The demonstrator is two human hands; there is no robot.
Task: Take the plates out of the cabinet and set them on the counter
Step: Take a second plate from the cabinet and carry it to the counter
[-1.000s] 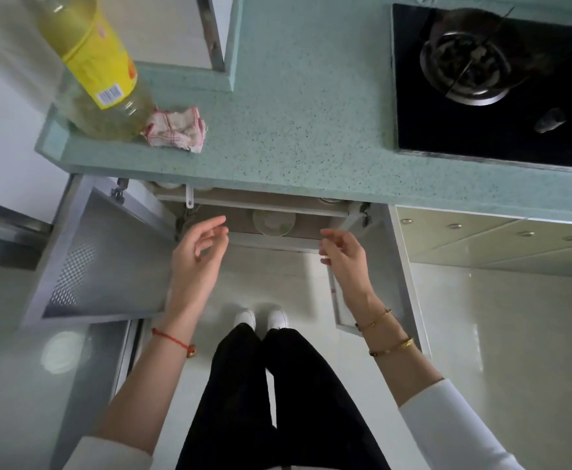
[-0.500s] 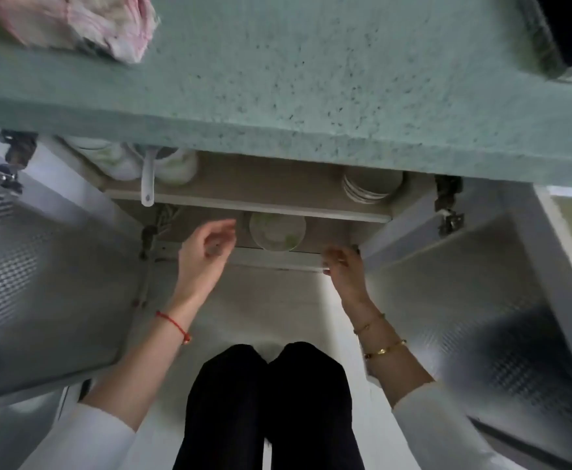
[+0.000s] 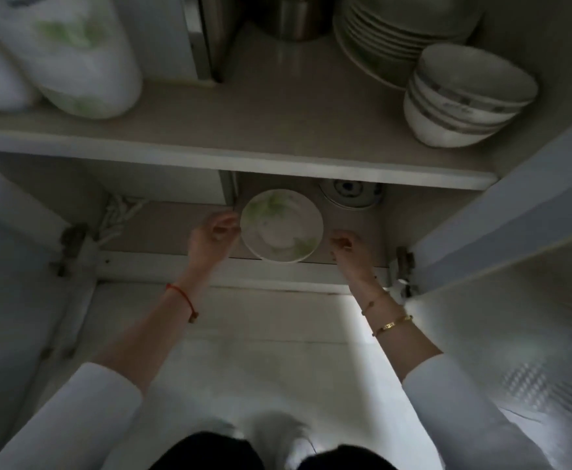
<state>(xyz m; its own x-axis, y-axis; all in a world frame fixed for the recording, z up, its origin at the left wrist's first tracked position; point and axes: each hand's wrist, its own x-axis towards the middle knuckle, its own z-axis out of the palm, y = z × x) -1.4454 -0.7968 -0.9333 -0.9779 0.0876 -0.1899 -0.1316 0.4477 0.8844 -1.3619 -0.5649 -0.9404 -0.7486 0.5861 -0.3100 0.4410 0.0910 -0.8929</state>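
A white plate with green leaf print (image 3: 281, 225) lies on the bottom shelf of the open cabinet, near its front edge. My left hand (image 3: 211, 238) is at the plate's left rim, fingers curled and apart; whether it touches the rim I cannot tell. My right hand (image 3: 349, 250) hovers just right of the plate with a small gap, fingers loosely bent and holding nothing. On the upper shelf (image 3: 243, 157) a stack of plates (image 3: 379, 35) stands at the back right. The counter is out of view.
Stacked bowls (image 3: 464, 100) sit front right on the upper shelf, white pots with green print (image 3: 74, 62) at its left, a steel pot (image 3: 291, 18) at the back. A blue-patterned dish (image 3: 350, 195) lies behind the plate. Both cabinet doors (image 3: 515, 300) stand open beside my arms.
The view has dropped below the counter into the cabinet. Both hands have reached forward onto the bottom shelf, to either side of the green-print plate.
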